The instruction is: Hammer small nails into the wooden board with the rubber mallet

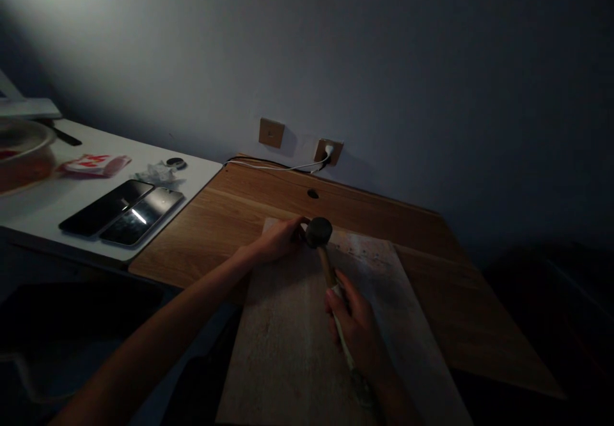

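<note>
A dark-headed mallet (318,231) with a light handle is gripped in my right hand (352,323), the fingers wrapped round the handle. Its head is beside the fingertips of my left hand (281,239), above the far part of a pale wooden board (288,330). The left fingers are curled together, and whatever they pinch is hidden behind the mallet head and too dark to make out. Small dark marks or holes show in the board to the right of the mallet head.
The board lies on a brown wooden table (230,215). To the left, a white table (144,157) bears two phones (142,216), crumpled clear plastic (158,173), a red and white packet (98,165) and a round container (23,157). Cables run to a wall socket (329,151).
</note>
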`<state>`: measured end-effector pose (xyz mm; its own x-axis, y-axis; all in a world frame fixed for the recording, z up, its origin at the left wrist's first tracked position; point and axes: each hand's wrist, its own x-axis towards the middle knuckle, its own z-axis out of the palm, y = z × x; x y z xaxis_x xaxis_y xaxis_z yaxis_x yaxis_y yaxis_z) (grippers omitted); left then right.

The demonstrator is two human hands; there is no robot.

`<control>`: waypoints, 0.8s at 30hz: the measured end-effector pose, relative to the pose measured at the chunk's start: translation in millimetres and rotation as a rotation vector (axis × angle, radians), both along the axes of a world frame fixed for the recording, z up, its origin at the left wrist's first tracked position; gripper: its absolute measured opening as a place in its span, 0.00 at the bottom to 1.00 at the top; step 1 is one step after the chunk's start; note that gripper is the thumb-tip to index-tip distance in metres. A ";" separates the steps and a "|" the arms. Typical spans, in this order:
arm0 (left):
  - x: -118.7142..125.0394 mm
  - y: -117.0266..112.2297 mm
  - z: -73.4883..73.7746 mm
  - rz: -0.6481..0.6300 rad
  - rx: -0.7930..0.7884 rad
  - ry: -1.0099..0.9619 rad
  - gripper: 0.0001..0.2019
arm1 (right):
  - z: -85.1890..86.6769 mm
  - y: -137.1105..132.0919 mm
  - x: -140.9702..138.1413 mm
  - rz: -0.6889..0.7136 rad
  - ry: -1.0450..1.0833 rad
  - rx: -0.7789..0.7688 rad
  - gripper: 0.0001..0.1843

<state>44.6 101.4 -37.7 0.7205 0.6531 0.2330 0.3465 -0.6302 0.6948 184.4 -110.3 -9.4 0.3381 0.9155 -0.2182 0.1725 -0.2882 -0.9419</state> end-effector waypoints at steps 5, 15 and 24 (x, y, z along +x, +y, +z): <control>-3.7 -9.5 7.1 0.034 0.147 0.002 0.18 | 8.3 -6.7 7.3 -0.027 0.076 0.020 0.35; 17.3 -114.7 35.9 -0.579 0.899 0.267 0.10 | 32.0 -33.0 41.8 -0.329 0.120 -0.019 0.43; 3.4 -92.9 39.3 -0.509 0.907 0.138 0.06 | 15.3 -36.9 37.3 -0.321 0.137 -0.044 0.49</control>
<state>48.0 8.5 1.6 0.9188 -0.1129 0.3781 -0.0656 -0.9885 -0.1360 221.8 -147.2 5.9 0.5717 0.7561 -0.3185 -0.0606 -0.3482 -0.9354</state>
